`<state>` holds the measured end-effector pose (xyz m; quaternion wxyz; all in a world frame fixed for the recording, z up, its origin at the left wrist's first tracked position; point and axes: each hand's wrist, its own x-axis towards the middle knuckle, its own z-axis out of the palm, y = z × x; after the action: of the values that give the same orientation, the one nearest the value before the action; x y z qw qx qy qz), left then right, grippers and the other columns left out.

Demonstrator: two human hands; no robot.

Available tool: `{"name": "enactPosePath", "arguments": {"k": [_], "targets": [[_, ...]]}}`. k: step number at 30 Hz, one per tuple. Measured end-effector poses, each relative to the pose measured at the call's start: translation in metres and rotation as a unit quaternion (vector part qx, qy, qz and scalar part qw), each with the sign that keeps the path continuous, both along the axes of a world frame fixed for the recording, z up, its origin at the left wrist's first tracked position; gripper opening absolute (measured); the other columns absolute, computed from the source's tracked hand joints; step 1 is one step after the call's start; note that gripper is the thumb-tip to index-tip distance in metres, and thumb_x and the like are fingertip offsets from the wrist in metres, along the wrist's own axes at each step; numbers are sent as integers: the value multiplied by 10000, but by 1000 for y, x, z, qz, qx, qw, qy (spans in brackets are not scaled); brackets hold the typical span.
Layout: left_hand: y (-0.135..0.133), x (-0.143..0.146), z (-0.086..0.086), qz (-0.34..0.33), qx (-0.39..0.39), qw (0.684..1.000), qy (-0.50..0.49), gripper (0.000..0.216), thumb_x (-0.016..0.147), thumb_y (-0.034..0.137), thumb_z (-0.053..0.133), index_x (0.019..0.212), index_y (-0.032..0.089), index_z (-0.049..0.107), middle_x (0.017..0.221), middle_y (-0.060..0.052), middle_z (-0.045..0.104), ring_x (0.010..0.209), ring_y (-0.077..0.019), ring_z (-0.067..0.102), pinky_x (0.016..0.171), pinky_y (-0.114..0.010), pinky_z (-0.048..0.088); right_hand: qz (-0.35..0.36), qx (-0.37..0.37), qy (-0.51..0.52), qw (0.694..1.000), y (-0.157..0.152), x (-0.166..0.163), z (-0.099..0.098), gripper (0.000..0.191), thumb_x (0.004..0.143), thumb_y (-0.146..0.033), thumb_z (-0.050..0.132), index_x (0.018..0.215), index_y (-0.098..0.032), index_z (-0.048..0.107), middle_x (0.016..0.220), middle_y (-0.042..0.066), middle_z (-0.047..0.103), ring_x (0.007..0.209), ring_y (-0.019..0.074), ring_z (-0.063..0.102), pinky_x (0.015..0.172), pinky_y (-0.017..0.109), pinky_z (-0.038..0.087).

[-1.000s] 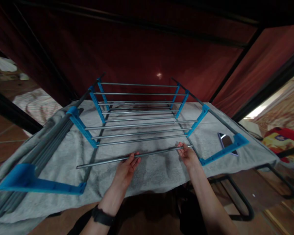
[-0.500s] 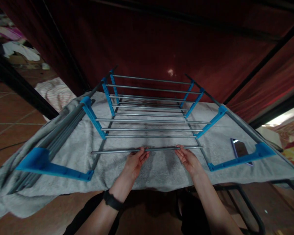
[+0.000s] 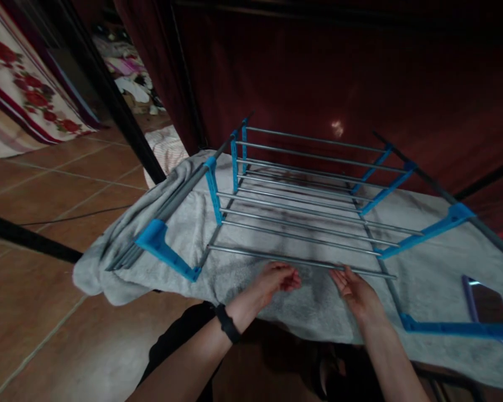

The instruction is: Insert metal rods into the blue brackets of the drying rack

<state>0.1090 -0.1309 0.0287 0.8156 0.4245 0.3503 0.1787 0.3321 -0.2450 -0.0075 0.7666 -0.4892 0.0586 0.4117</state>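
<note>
A loose grey metal rod [image 3: 245, 253] lies crosswise over the near part of a frame with blue plastic brackets [image 3: 215, 190] and several grey crossbars [image 3: 293, 210]. My right hand [image 3: 354, 290] has its thumb and fingertips at the rod, right of its middle, in a light pinch. Just below the rod, my left hand [image 3: 279, 277] has curled fingers with nothing visible in them; whether its knuckles touch the rod I cannot tell. The rod's ends rest over the frame's two side bars. A dark band [image 3: 227, 324] is on my left wrist.
The frame lies on a grey blanket [image 3: 310, 310]. At the left edge, several bare rods [image 3: 151, 237] lie bundled. A phone [image 3: 488, 301] sits at right, partly behind a blue bracket. Dark red fabric [image 3: 297, 72] hangs behind; dark posts [image 3: 113, 95] stand at left above the tiled floor [image 3: 67, 234].
The view has turned left, so everything sits farther right. My left hand has let go of the rod and come down below it. My right hand remains at the rod.
</note>
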Motion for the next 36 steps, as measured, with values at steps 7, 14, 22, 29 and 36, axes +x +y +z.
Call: {"name": "enactPosePath", "arguments": {"k": [7,14,22,29,36], "targets": [[5,-6,17,-59,635,753,164,202,1004,261,514,1011,190,703,1014,-80,723,994,-217,647,935,-374,473,-9,-43,-21,999,-3,10,-1,172,921,-46,535,892,-161,660,901,49,700,850,142,735,890,342,636],[23,-21,14,-150,761,572,266,385,981,89,459,1337,185,569,1157,-78,694,1064,-214,643,1001,-383,459,-13,-70,-14,997,-5,14,2,209,923,-48,506,891,-173,671,951,55,690,882,144,732,860,326,644],[28,-25,15,-188,768,552,264,303,986,87,455,1234,184,600,1120,-76,703,1001,-202,677,903,-345,501,-34,-99,9,994,-2,17,14,209,932,-72,502,839,-186,649,874,17,680,784,114,715,788,274,652],[32,-27,11,-177,771,549,271,231,975,88,472,1145,182,597,1017,-52,692,924,-207,678,862,-353,509,-56,-105,10,993,-10,33,12,221,921,-63,488,845,-196,647,891,4,669,817,87,700,826,239,632],[34,-29,11,-175,765,555,275,246,987,105,461,1167,201,598,1046,-59,690,966,-204,676,913,-362,494,-67,-124,-20,990,-16,48,10,187,853,-59,513,794,-206,612,955,20,672,887,104,697,877,265,612]]}}
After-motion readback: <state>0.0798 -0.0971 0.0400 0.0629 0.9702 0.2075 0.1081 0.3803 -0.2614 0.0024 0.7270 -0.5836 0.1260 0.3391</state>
